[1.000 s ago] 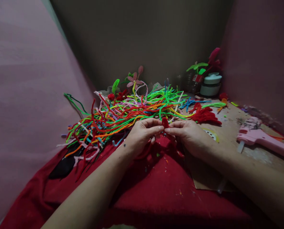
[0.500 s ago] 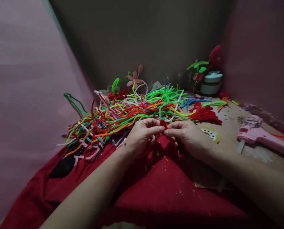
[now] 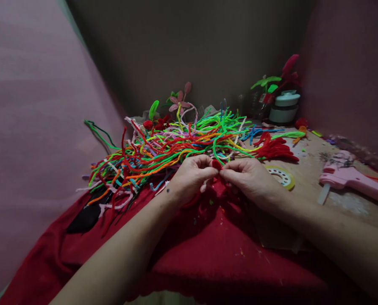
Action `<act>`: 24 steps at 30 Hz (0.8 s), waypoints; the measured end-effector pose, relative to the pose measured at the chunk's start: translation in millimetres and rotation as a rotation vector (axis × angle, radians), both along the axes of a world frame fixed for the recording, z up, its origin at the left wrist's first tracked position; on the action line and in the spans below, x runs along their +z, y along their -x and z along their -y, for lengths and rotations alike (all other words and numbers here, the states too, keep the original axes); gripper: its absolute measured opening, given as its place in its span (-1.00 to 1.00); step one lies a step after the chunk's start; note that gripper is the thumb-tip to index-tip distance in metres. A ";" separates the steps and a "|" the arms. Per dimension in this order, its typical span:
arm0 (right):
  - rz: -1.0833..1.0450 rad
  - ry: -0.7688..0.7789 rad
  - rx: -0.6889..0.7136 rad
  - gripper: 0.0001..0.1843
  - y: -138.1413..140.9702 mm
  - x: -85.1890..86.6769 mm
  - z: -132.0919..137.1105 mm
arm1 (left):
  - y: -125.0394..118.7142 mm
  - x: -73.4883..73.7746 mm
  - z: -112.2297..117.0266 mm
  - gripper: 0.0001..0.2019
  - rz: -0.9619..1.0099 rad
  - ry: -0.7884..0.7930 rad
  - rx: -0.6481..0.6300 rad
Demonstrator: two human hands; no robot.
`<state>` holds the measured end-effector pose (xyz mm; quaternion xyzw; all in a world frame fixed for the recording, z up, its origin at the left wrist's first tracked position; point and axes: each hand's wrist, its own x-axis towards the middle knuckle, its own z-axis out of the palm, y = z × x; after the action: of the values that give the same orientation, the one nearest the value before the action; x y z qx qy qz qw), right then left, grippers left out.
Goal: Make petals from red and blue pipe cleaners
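Observation:
Between my fingertips is a red pipe cleaner [image 3: 217, 164], bent into a small loop or petal shape. My left hand [image 3: 195, 173] pinches it from the left with thumb and forefinger. From the other side, the thumb and forefinger of my right hand [image 3: 249, 178] close on it too. Both hands are over the red cloth [image 3: 189, 254], and my fingers hide most of the held piece. Just beyond them spreads a heap of pipe cleaners [image 3: 176, 146] in many colours. A bunch of red folded pipe cleaners [image 3: 276, 149] lies past my right hand.
A roll of tape [image 3: 282, 177] and a pink glue gun [image 3: 354, 180] lie on the brown board at the right. A lidded jar [image 3: 284, 108] stands at the back right. Fuzzy pink flowers [image 3: 179, 103] rise behind the heap. A black item [image 3: 84, 218] lies at the left.
My fingers have shifted slightly around the red pipe cleaner, and less of it shows above them. The view has turned a little; both hands still pinch the piece.

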<state>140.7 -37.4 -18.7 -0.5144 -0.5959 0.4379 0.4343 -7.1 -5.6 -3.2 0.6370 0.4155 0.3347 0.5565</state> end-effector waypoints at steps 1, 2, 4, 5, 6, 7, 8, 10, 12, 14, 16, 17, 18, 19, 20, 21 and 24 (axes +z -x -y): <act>0.047 -0.042 -0.010 -0.77 0.1 0.7 0.6 | -0.2 -0.4 0.1 -0.96 -0.002 -0.020 -0.001; 0.089 -0.083 -0.021 -0.77 0.2 1.2 1.2 | -0.7 -1.1 0.3 -0.95 0.003 -0.039 -0.001; 0.143 -0.163 -0.045 -0.77 0.8 1.1 2.0 | -2.4 -2.7 1.3 -0.92 0.020 -0.052 0.004; 0.161 -0.199 -0.060 -0.77 1.1 0.6 2.3 | -3.5 -3.5 2.0 -0.91 0.029 -0.047 0.007; 0.175 -0.229 -0.075 -0.77 1.5 -0.1 2.4 | -4.5 -4.3 2.8 -0.89 0.039 -0.040 0.008; 0.185 -0.250 -0.087 -0.77 1.8 -0.9 2.3 | -5.4 -4.9 3.5 -0.88 0.052 -0.033 0.005; 0.194 -0.262 -0.094 -0.77 2.0 -1.6 2.1 | -6.0 -5.4 4.3 -0.87 0.069 -0.027 -0.001; 0.206 -0.266 -0.096 -0.76 1.9 -2.6 1.3 | -6.7 -5.7 5.3 -0.86 0.102 -0.015 -0.017; 0.196 -0.248 -0.080 -0.76 1.2 -3.0 0.3 | -6.7 -5.0 5.8 -0.87 0.120 0.006 -0.018; 0.154 -0.205 -0.054 -0.77 0.5 -3.0 -0.2 | -6.6 -3.3 5.8 -0.88 0.123 0.021 -0.002; 0.076 -0.136 -0.024 -0.81 0.0 -3.1 0.0 | -6.2 -1.2 5.6 -0.88 0.126 0.030 0.026; 0.026 -0.098 -0.010 -0.84 -0.1 -3.4 0.2 | -5.7 -0.2 5.2 -0.87 0.134 0.033 0.036; -0.029 -0.061 0.003 -0.86 -0.2 -3.9 0.3 | -4.9 0.7 4.7 -0.86 0.145 0.034 0.040; -0.089 -0.020 0.016 -0.87 -0.2 -4.7 0.3 | -3.7 1.4 3.9 -0.87 0.157 0.035 0.032; -0.152 0.024 0.029 -0.87 -0.3 -5.6 0.0 | -2.0 2.0 2.9 -0.87 0.171 0.038 0.008; -0.215 0.071 0.047 -0.86 -0.5 -6.6 -0.5 | -0.1 2.3 1.6 -0.88 0.182 0.047 -0.030; -0.396 0.191 0.118 -0.87 -1.4 -8.9 -3.3 | 6.4 2.7 -2.9 -0.87 0.188 0.079 -0.151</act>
<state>142.1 -34.0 -27.6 -0.4213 -0.4840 0.6094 0.4656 -13.5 -2.7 -0.4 0.6098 0.3251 0.3338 0.6412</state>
